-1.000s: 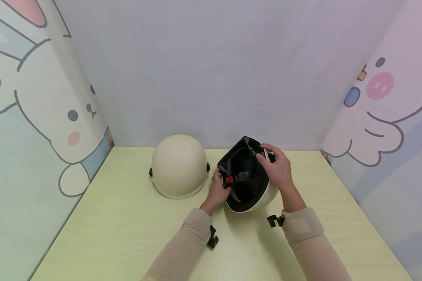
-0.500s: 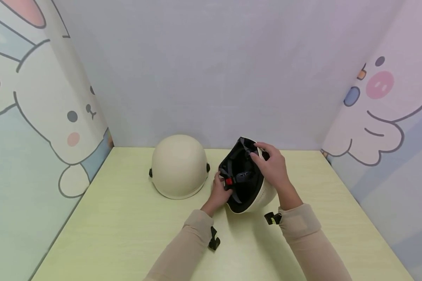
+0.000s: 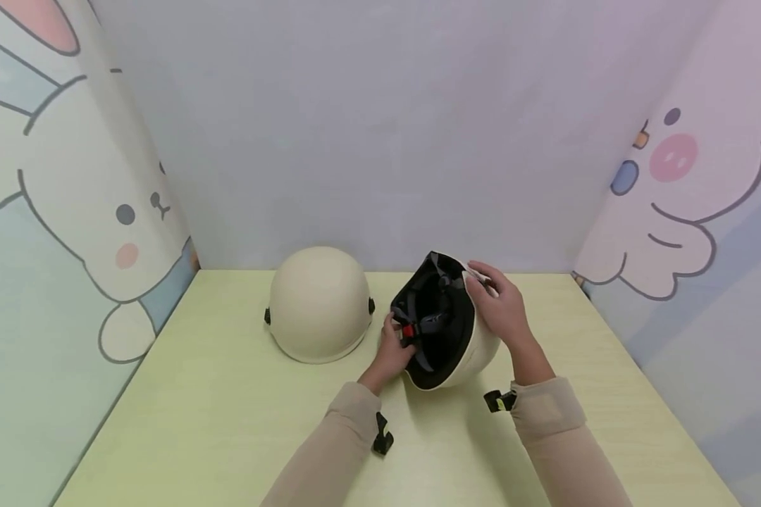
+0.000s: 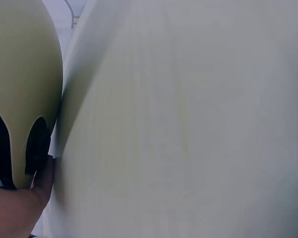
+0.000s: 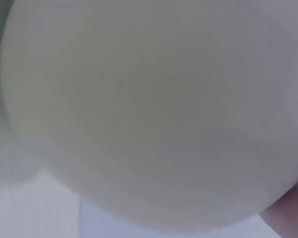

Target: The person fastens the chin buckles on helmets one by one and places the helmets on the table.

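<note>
Both hands hold a cream helmet tilted on its side over the table, its black lining facing left and toward me. My left hand grips the left rim beside a red buckle on the chin strap. In the left wrist view, its fingers reach a black round side fitting on the shell. My right hand holds the upper right edge, thumb at the rim and fingers over the shell. The smooth shell fills most of the right wrist view.
A second cream helmet rests dome up on the pale yellow table, left of the held one. Behind stands a grey backdrop; side panels with a cartoon rabbit and a pig flank the table.
The held helmet has turned a little, showing more of its outer shell. My right hand has shifted along the rim, its thumb moving outward. The left hand stays by the buckle.
</note>
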A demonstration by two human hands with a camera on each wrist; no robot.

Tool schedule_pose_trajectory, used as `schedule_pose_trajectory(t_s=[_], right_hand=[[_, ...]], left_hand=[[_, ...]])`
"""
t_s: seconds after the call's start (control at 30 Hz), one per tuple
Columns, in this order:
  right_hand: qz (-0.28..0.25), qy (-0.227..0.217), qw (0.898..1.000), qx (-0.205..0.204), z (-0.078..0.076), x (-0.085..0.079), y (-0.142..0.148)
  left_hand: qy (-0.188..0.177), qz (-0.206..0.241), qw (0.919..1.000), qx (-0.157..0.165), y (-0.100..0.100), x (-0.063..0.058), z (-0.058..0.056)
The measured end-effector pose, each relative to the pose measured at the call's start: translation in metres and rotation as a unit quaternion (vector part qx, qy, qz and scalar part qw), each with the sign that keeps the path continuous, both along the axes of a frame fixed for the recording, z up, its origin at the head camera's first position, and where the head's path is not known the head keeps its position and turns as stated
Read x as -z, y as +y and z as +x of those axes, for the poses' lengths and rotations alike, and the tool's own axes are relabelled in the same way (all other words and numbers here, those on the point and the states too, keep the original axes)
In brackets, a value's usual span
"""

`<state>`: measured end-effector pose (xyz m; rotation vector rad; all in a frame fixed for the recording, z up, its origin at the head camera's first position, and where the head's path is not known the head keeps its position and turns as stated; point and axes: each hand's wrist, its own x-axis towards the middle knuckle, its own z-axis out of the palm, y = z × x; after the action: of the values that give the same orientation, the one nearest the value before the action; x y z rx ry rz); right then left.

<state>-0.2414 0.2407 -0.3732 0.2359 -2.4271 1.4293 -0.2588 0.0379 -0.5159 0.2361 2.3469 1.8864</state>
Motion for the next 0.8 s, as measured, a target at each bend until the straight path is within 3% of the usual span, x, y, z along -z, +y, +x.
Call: schedule_pose_trajectory(t_s=[0.37,0.67,0.8], right_hand=[[-0.063,-0.008,0.997,0.036,0.007,0.033,0.036],[-0.131,-0.025,0.991,-0.011,0.010,0.061,0.042],[-0.183,-0.021,0.983,-0.024,0.009,0.068,0.032]], left_hand=[[-0.005,-0.011,0.9999,0.005,-0.001,-0.002,0.002],[-0.007,-0.009,0.9999,0.008,0.001,0.000,0.001],[-0.008,-0.007,0.9999,0.002,0.001,0.000,0.000]])
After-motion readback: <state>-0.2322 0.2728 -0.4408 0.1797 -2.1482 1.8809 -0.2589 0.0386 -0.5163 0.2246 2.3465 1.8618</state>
